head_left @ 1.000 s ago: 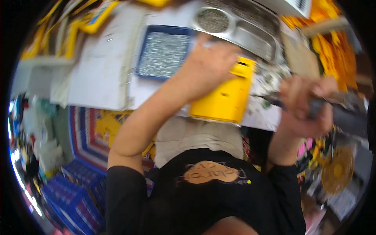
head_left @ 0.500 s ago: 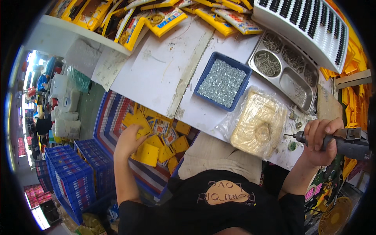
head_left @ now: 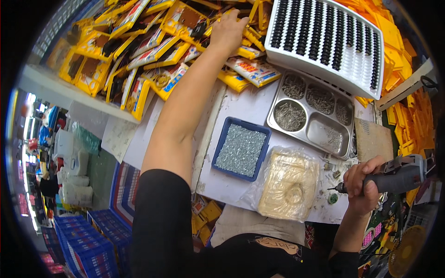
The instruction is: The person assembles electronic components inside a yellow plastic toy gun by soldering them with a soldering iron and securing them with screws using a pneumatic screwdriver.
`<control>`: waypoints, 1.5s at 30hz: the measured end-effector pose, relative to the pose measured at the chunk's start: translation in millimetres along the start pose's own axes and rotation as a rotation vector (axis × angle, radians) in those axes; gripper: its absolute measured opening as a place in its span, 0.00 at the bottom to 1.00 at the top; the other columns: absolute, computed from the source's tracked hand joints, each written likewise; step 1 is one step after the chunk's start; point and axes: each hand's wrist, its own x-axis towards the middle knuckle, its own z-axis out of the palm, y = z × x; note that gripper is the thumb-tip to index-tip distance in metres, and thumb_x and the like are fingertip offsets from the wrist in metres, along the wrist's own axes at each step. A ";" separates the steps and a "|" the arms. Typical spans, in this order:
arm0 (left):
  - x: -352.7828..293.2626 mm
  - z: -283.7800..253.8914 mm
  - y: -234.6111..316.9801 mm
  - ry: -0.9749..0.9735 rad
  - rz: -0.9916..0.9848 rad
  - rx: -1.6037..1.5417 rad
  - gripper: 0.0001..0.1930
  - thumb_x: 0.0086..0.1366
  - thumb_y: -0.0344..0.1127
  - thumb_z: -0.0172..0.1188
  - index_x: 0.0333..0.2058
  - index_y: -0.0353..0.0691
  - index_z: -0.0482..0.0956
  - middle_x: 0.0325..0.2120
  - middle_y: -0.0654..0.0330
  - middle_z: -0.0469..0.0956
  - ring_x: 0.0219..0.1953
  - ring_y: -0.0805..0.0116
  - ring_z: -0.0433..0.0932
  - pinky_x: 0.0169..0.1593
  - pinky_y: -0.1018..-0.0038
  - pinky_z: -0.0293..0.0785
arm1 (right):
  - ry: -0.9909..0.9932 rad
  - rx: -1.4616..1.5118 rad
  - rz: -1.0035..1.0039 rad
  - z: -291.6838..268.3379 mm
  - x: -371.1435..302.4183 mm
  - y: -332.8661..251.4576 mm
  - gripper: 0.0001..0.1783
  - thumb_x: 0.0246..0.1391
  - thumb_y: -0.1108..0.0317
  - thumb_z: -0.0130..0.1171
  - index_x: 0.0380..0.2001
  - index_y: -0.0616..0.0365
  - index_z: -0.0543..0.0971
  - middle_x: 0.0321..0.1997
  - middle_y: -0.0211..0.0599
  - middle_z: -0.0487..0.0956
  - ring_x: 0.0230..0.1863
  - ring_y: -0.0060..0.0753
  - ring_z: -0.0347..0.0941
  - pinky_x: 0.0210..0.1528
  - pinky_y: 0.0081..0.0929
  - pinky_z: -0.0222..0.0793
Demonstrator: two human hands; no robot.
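My left arm stretches across the table to a heap of yellow plastic housings [head_left: 92, 46] with printed labels, wires and black parts. Over the heap's right end, my left hand [head_left: 228, 31] has its thumb apart from its bent fingers; nothing is visibly lifted, and the fingertips are partly hidden. At the right, my right hand [head_left: 363, 185] is wrapped around a dark grey electric screwdriver [head_left: 399, 178], its thin bit pointing left. Just left of that bit lies a yellowish block-like piece in clear plastic wrap [head_left: 285, 183], with a round hollow in it.
A blue tray [head_left: 232, 173] holds small silvery pieces. Behind it are a steel compartment tray [head_left: 319, 130] of screws and a white rack [head_left: 320, 82] with rows of black parts. Yellow parts [head_left: 211, 212] sit in a striped basket [head_left: 124, 190] below the table edge. Blue crates [head_left: 90, 241] stand lower left.
My left hand has left the yellow parts in the basket and reached up to the heap at the back. The view has shifted; my right hand still holds the screwdriver.
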 end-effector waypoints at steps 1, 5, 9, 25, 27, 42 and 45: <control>11.7 1.9 0.9 -0.064 0.029 0.050 0.18 0.64 0.33 0.56 0.53 0.52 0.79 0.52 0.55 0.77 0.54 0.51 0.78 0.53 0.57 0.77 | 0.016 -0.018 0.012 -0.1 1.2 -0.3 0.23 0.57 0.55 0.67 0.42 0.57 0.66 0.16 0.24 0.65 0.14 0.18 0.59 0.15 0.19 0.55; 43.7 -5.2 -13.8 -0.498 0.007 0.201 0.16 0.67 0.33 0.53 0.51 0.53 0.81 0.49 0.58 0.82 0.51 0.56 0.82 0.51 0.58 0.79 | 0.030 -0.063 0.046 -3.7 1.0 -2.6 0.23 0.55 0.54 0.68 0.40 0.56 0.67 0.15 0.25 0.65 0.12 0.20 0.59 0.17 0.20 0.57; 31.0 -60.1 -39.8 -0.432 0.157 0.175 0.10 0.66 0.36 0.54 0.41 0.50 0.85 0.36 0.54 0.84 0.44 0.53 0.84 0.44 0.58 0.80 | 0.061 -0.062 0.035 -12.7 -3.2 -0.8 0.33 0.55 0.55 0.68 0.55 0.61 0.66 0.29 0.35 0.73 0.24 0.24 0.70 0.24 0.22 0.66; -3.4 -0.6 -65.0 -0.374 -0.913 -0.626 0.30 0.62 0.58 0.63 0.45 0.33 0.82 0.37 0.48 0.85 0.40 0.52 0.85 0.48 0.62 0.80 | -0.251 -0.585 -0.212 53.7 -15.6 23.3 0.11 0.46 0.79 0.63 0.36 0.63 0.81 0.27 0.38 0.83 0.26 0.34 0.78 0.34 0.27 0.71; 8.7 -2.5 -27.6 -0.174 -0.653 -0.340 0.28 0.61 0.57 0.62 0.44 0.34 0.83 0.36 0.48 0.85 0.43 0.49 0.84 0.50 0.59 0.79 | -0.208 -0.685 -0.091 37.4 -19.3 21.2 0.08 0.46 0.79 0.64 0.33 0.63 0.82 0.26 0.38 0.83 0.26 0.34 0.78 0.33 0.27 0.70; -4.9 -168.3 -211.9 -0.061 -0.570 0.440 0.19 0.61 0.45 0.63 0.50 0.46 0.80 0.54 0.54 0.76 0.59 0.49 0.72 0.54 0.50 0.76 | -0.112 -0.626 -0.041 4.8 -18.1 39.2 0.07 0.49 0.81 0.62 0.33 0.64 0.81 0.24 0.38 0.81 0.25 0.30 0.77 0.32 0.24 0.69; -4.1 -184.4 -219.9 -0.001 -0.522 0.343 0.15 0.64 0.40 0.58 0.47 0.45 0.82 0.48 0.53 0.81 0.54 0.49 0.77 0.53 0.52 0.76 | -0.149 -0.638 -0.055 10.6 -22.4 34.9 0.07 0.49 0.81 0.62 0.33 0.63 0.81 0.24 0.38 0.81 0.25 0.30 0.78 0.32 0.24 0.70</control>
